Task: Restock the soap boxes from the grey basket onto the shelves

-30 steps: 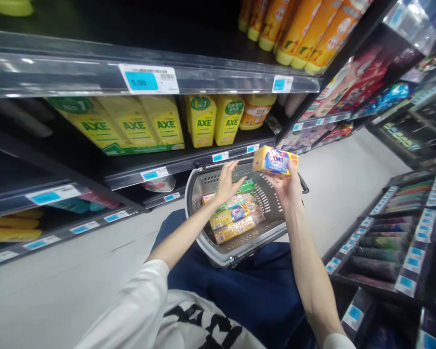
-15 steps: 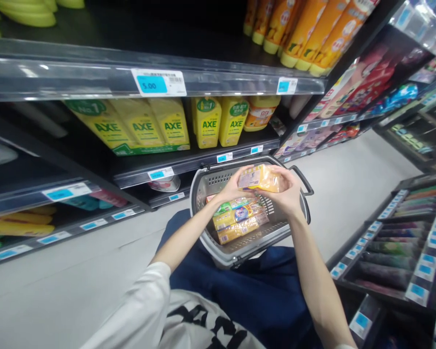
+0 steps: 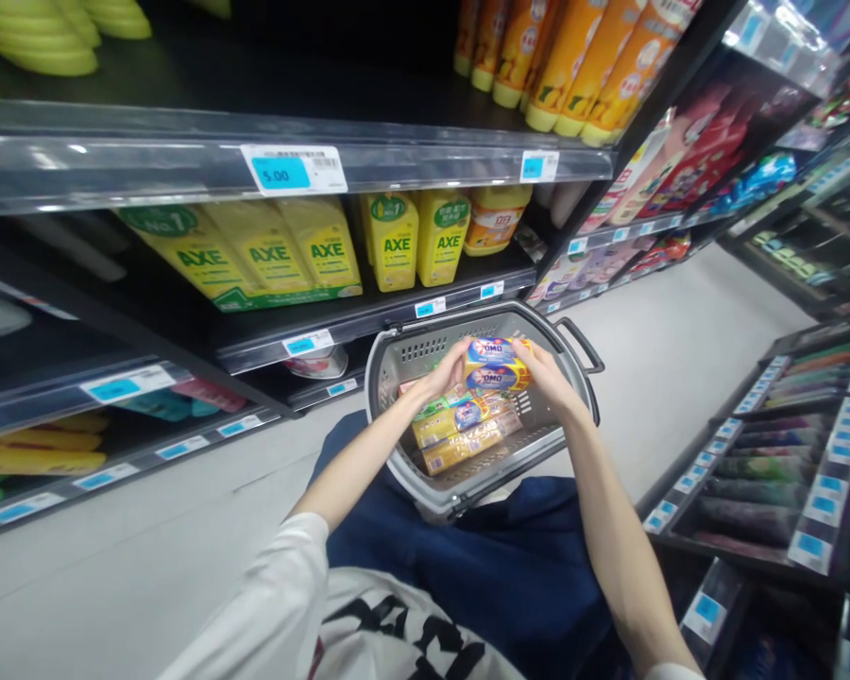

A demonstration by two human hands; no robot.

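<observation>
A grey shopping basket (image 3: pixel 389 378) rests on my lap in a store aisle. Inside lie several yellow and green soap packs (image 3: pixel 460 430). Both hands hold a yellow OMO soap pack (image 3: pixel 497 364) low inside the basket, on top of the others. My left hand (image 3: pixel 445 370) grips its left end, fingers curled round it. At the pack's right end, my right hand (image 3: pixel 544 370) is closed on it too.
Black shelves on the left carry yellow AXE bottles (image 3: pixel 395 241) and pouches (image 3: pixel 269 250), with orange bottles (image 3: pixel 573 57) above. Blue price tags (image 3: pixel 294 170) line the shelf edges. A low rack with tubes (image 3: pixel 757 463) stands on the right. Grey floor (image 3: pixel 680 349) runs ahead.
The OMO pack came down from chest height on the right, where my right hand alone held it, into the basket. My left hand has joined it on the pack.
</observation>
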